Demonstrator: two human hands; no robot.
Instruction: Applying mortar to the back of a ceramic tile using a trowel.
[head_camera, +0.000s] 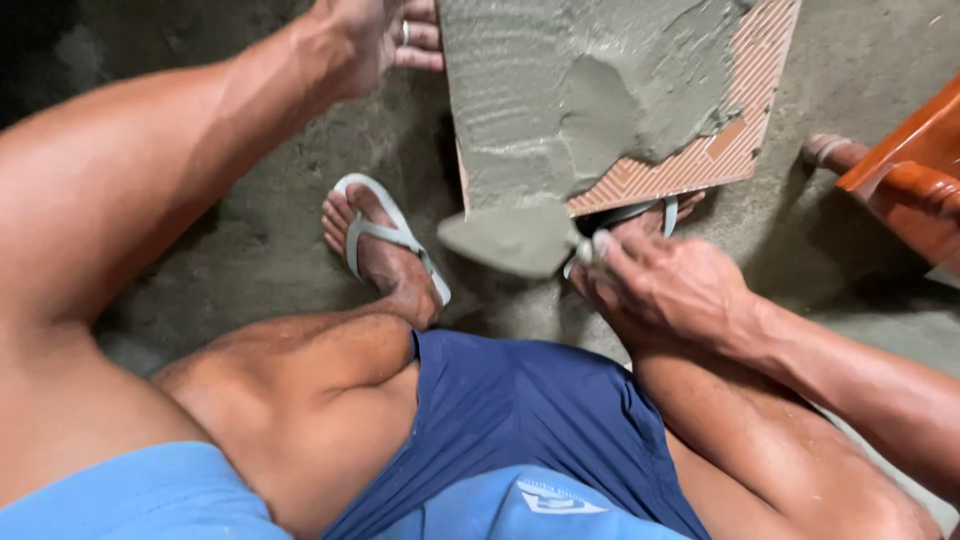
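Mortar (560, 110) covered most of the back of a ribbed orange tile (735, 150), spread in grey ridges with a thicker lump near its middle. That tile stood tilted on the concrete floor (250, 240), its lower edge just above the right hand's fingers and its left edge beside the left hand's fingers.

The left hand (375, 35) sat at the top of the view, its fingers (420, 40) curled against the tile's left edge; how firmly they gripped could not be told, since the palm hid most of the hold. One finger bore a ring.

The right hand (665, 285) was closed around the handle of a trowel (510, 240), the fingers wrapped tight with the thumb tip pressing near the neck of the blade. The blade reached leftward from those fingers, loaded with wet grey mortar, and its far edge met the tile's lower border.

A foot in a white sandal (385, 235) lay on the floor to the left of the trowel blade, below the left hand. Another sandalled foot showed partly just behind the right hand's fingers, under the tile's edge. An orange wooden piece of furniture (905, 165) stood well off to the right of the right hand. Blue shorts (520, 420) filled the near part of the view.
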